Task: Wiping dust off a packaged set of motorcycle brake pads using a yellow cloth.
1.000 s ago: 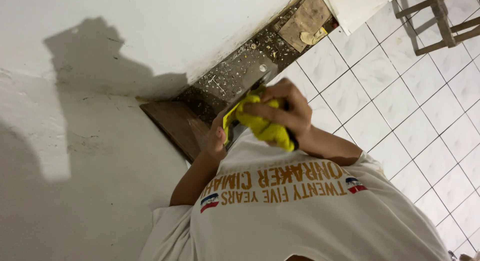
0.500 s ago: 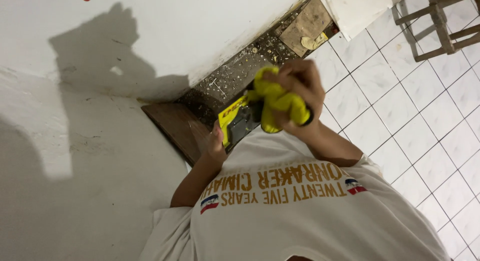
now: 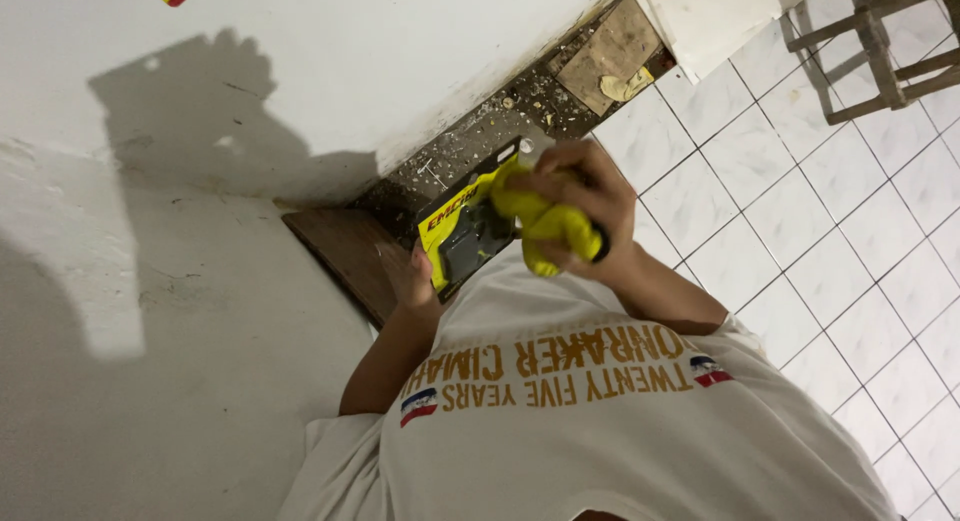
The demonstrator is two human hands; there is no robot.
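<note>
My left hand [image 3: 408,279] holds the lower edge of a flat yellow and black blister package [image 3: 462,229] in front of my chest. My right hand [image 3: 597,186] is closed around a crumpled yellow cloth or glove [image 3: 543,224] at the package's right side, touching it. A small black part shows at the edge of that fist. Below both hands my white printed T-shirt [image 3: 600,421] fills the lower frame.
A white wall [image 3: 200,181] takes up the left and top. A dark wooden board [image 3: 345,253] lies at its foot beside a dirty strip of floor with debris [image 3: 480,131] and a cardboard piece [image 3: 610,51]. White floor tiles [image 3: 800,231] and wooden stool legs [image 3: 870,51] are at the right.
The yellow cloth in my right hand has shifted to the right and up. The yellow and black package, earlier covered by it, now shows in my left hand.
</note>
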